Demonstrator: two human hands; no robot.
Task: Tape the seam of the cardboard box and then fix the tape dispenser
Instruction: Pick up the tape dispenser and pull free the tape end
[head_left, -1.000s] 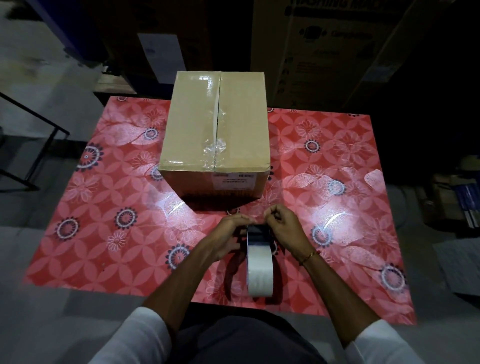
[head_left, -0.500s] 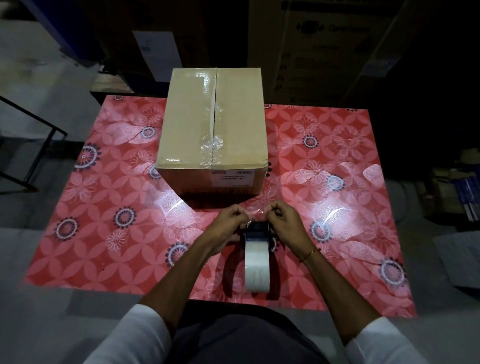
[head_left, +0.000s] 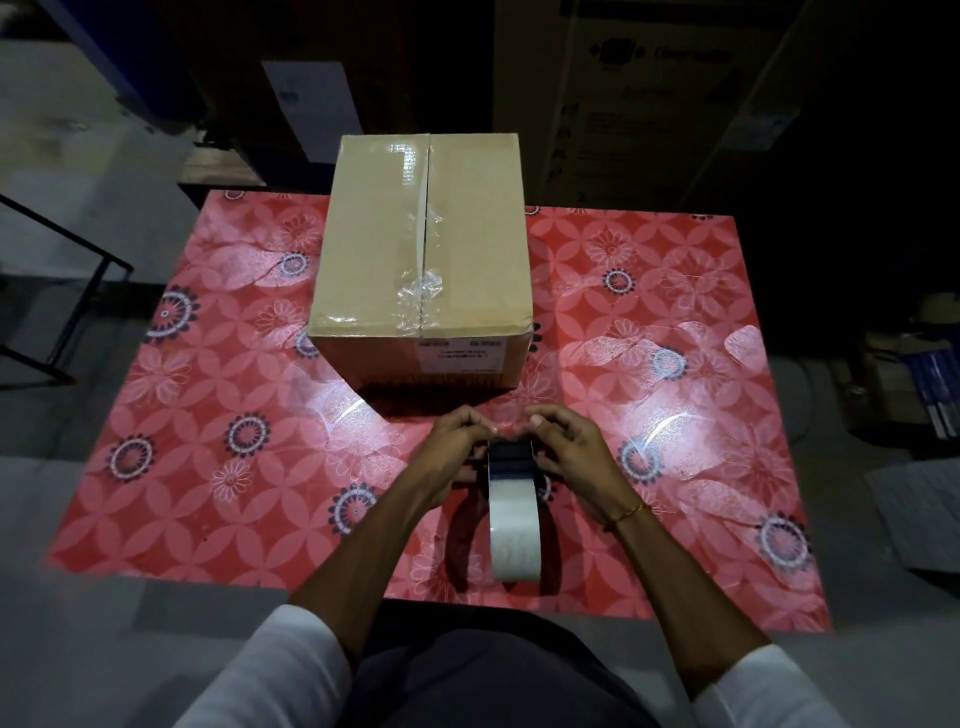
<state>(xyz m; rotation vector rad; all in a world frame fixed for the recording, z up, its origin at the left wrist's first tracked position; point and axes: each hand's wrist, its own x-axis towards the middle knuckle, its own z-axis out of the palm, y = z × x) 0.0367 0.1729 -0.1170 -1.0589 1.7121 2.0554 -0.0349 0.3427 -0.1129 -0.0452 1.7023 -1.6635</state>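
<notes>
A closed cardboard box (head_left: 374, 244) stands at the back middle of the table, with clear tape along its top seam (head_left: 423, 249) and a white label on its near side. In front of it a tape dispenser (head_left: 511, 467) with a roll of clear tape (head_left: 514, 530) stands on the table near the front edge. My left hand (head_left: 457, 447) and my right hand (head_left: 566, 447) flank the dispenser's head. Between their fingertips they pinch the loose end of the clear tape (head_left: 506, 428), stretched just above the dispenser's black front.
The table carries a glossy red flowered cloth (head_left: 208, 415). Large dark cartons (head_left: 665, 93) stand behind the table. A black metal frame (head_left: 78, 301) is on the floor at the left, and boxes lie on the floor at the right (head_left: 924, 384).
Both hands stayed at the dispenser's head and lifted the tape end slightly above it. The view shifted a little; the box has not moved.
</notes>
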